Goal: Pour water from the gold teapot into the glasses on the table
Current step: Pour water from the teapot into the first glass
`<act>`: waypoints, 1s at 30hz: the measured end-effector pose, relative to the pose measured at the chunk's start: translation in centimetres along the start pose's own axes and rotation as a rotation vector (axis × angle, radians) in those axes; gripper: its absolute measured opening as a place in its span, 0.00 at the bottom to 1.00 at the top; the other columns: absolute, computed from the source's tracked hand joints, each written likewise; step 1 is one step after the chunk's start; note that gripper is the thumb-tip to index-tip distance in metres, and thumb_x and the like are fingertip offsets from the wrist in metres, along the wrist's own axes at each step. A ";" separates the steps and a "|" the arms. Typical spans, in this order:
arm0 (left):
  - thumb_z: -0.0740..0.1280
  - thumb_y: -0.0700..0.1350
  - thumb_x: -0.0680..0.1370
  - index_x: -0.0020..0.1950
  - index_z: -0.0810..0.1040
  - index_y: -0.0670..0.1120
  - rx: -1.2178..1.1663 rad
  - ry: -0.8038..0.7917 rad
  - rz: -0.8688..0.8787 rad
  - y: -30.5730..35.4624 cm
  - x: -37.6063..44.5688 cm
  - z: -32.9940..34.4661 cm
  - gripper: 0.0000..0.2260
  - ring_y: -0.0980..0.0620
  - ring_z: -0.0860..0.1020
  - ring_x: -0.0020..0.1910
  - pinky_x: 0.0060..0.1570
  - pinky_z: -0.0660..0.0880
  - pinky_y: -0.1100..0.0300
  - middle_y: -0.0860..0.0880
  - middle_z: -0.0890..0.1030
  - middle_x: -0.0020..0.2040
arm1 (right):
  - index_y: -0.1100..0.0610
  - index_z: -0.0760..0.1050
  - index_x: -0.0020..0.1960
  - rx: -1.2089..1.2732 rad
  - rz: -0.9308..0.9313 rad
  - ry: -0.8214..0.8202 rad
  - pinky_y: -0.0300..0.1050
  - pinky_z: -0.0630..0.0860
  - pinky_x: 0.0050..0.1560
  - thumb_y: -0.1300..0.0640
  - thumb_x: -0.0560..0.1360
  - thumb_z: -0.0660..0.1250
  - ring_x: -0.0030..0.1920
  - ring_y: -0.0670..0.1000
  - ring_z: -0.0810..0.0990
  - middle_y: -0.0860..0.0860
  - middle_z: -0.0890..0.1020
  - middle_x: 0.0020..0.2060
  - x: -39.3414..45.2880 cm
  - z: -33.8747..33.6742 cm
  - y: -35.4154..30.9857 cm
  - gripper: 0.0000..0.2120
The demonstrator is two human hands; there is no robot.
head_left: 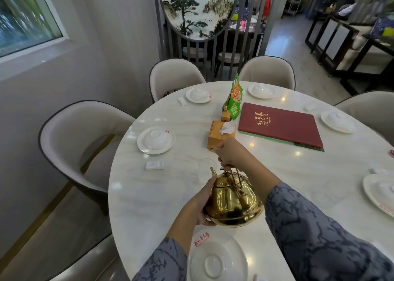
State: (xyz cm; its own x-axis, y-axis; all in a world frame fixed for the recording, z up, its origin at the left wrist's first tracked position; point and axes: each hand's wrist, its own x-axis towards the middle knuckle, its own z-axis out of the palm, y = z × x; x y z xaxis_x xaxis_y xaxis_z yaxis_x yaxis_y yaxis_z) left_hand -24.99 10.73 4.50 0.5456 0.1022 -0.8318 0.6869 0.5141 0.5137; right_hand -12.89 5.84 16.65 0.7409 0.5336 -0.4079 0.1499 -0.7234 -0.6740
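Head view: the gold teapot point(233, 202) is held by its handle in the right hand point(231, 156) and steadied by the left hand point(202, 204); tilting should be slow, spout kept over the glass point(207, 165) just beyond

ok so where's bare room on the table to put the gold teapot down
Bare marble lies left of the shiny gold teapot, below the small white rest. Another patch: between the red menu and the right sleeve. Crowded: clear glass by the spout.

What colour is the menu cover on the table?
Dark red with gold lettering, seen in the head view.
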 end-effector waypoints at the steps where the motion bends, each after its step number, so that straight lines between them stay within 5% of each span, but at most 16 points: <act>1: 0.67 0.80 0.58 0.65 0.79 0.48 -0.004 -0.001 -0.001 0.0 0.0 0.1 0.47 0.40 0.77 0.63 0.66 0.75 0.43 0.42 0.81 0.63 | 0.70 0.78 0.59 -0.005 -0.002 0.000 0.45 0.74 0.34 0.61 0.79 0.61 0.37 0.58 0.77 0.60 0.79 0.40 0.1 -0.1 0.1 0.15; 8: 0.65 0.79 0.62 0.66 0.78 0.47 -0.005 -0.009 -0.007 0.2 -0.5 0.5 0.45 0.40 0.77 0.63 0.63 0.76 0.45 0.41 0.81 0.64 | 0.61 0.75 0.49 -0.030 -0.021 0.005 0.44 0.74 0.33 0.60 0.79 0.61 0.30 0.53 0.75 0.58 0.79 0.38 0.2 -0.3 0.1 0.06; 30: 0.62 0.76 0.69 0.68 0.75 0.47 -0.024 -0.042 -0.009 0.7 -2.6 1.6 0.40 0.40 0.74 0.65 0.56 0.77 0.47 0.40 0.77 0.67 | 0.63 0.74 0.48 -0.052 -0.018 -0.002 0.45 0.75 0.33 0.61 0.78 0.63 0.33 0.56 0.77 0.60 0.79 0.39 -0.2 -1.5 -0.7 0.05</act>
State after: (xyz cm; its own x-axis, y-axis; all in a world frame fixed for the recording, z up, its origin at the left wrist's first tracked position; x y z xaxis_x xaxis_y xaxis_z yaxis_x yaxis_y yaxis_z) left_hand -25.13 9.45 7.43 0.5590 0.0618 -0.8268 0.6806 0.5354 0.5002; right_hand -12.13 5.60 18.10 0.7362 0.5479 -0.3973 0.1973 -0.7353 -0.6483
